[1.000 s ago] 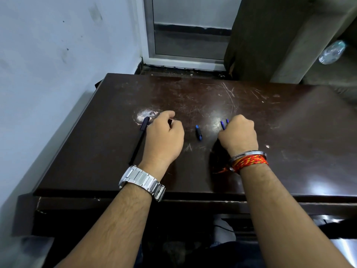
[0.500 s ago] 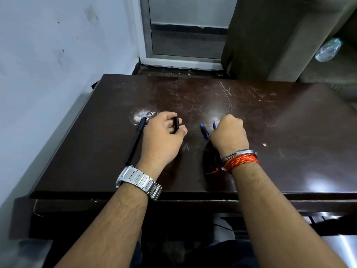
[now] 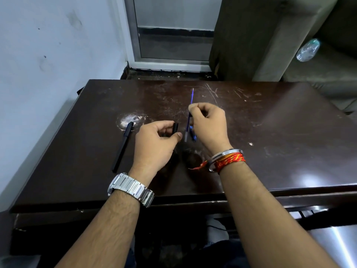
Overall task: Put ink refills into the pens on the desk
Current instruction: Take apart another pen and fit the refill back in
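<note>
a second ago both hands were pressed low on the dark brown scratched wooden desk (image 3: 270,144) with the fingers curled down. now both are lifted a bit, and the thin blue ink refill (image 3: 191,105) is up off the desk, not lying by the knuckles.

far left on the desk lies a long black pen with its cap on (image 3: 122,146). it has not moved. it is slanted, with its top end by a worn white patch (image 3: 130,120), and no hand touches it.

next is the left hand (image 3: 154,147), with a shiny silver metal watch (image 3: 131,187) on its wrist. its fingers are bent in and pinch a short black pen piece (image 3: 175,128) between the thumb and the finger tips. the piece stands almost straight up. i cannot tell if it is a cap or a barrel.

just beside it is the right hand (image 3: 209,126), which has a silver bangle and red and orange threads (image 3: 228,160) on the wrist. its thumb and first finger pinch the blue refill near the middle. the refill points up and away, and its low end hangs near the black piece but does not touch it. a small blue pen part (image 3: 192,133) shows just under this hand; whether the hand holds it i cannot tell.
</note>
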A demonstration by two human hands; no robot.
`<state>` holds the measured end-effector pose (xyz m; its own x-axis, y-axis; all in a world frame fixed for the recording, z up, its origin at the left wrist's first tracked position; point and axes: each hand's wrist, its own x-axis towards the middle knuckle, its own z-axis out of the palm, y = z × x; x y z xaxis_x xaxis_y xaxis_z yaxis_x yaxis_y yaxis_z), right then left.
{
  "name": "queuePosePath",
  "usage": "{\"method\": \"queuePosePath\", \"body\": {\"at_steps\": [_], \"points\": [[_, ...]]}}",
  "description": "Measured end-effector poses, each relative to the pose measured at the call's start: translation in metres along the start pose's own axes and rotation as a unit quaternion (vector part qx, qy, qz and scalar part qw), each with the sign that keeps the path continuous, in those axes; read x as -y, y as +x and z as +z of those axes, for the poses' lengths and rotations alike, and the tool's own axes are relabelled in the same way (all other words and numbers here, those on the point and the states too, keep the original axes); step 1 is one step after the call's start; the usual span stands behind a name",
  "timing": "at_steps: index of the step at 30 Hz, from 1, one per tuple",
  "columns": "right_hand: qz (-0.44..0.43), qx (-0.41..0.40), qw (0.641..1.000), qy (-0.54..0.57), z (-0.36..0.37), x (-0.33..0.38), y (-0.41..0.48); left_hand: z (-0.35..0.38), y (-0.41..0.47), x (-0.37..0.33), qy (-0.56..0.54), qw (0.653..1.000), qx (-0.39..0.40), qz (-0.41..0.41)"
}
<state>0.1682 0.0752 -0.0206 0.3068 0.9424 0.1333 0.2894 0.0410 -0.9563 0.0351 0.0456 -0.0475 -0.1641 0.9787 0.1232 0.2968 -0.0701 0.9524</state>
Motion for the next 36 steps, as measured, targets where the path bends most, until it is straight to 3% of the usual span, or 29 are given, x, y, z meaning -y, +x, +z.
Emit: {"method": "queuePosePath", "body": {"at_steps": [4,17,26,29,32,36], "points": [[-0.026,-0.039,0.993,0.108,0.002,0.005,0.001,0.001,-0.001,0.001,0.006,1.0,0.017,-0.008],[-0.082,-0.088,0.982,0.147,0.002,0.008,0.0,0.001,-0.004,-0.004,0.006,0.999,0.038,-0.009],[-0.029,0.034,0.996,0.077,0.012,0.007,-0.009,0.001,-0.003,-0.007,-0.032,0.999,0.01,-0.004],[0.001,0.015,0.998,0.069,0.007,0.007,-0.008,0.001,-0.001,-0.006,-0.046,0.999,0.002,-0.005],[0.002,-0.035,0.998,-0.049,-0.001,0.002,-0.003,0.0,-0.001,-0.006,-0.054,0.999,-0.008,-0.004],[0.013,0.054,0.949,-0.309,-0.004,-0.01,-0.002,0.0,-0.001,-0.005,-0.07,0.997,-0.012,-0.022]]}}
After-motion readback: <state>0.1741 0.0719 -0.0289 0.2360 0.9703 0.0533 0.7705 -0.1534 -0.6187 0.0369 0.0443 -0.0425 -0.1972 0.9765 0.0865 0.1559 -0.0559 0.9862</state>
